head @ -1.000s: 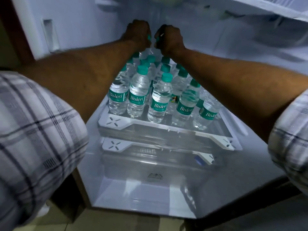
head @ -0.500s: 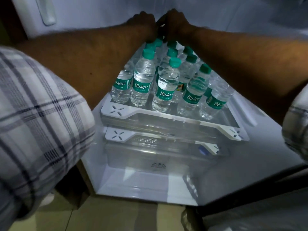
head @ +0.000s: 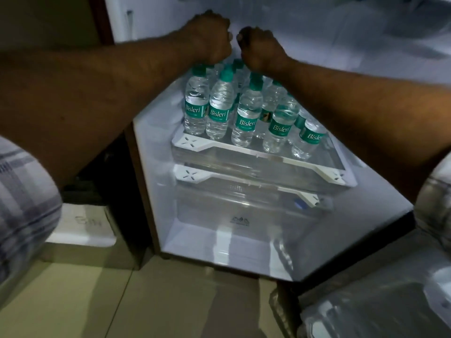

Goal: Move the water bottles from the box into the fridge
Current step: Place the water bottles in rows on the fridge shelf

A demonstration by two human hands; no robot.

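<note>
Water bottles (head: 246,118) crowd shelf (head: 258,153) to front rim.

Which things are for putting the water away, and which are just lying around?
For the job: water bottles, fridge shelf, left hand, right hand.
Just lying about: clear drawer, white block on the floor.

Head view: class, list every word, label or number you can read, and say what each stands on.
"Bisleri": green labels of the front bottles.
"Bisle", cut off at the side: rightmost bottle.
Small print under the brand: too small to read.
Marks on the white block: blurred.
Emblem on the drawer: too small to read.
</note>
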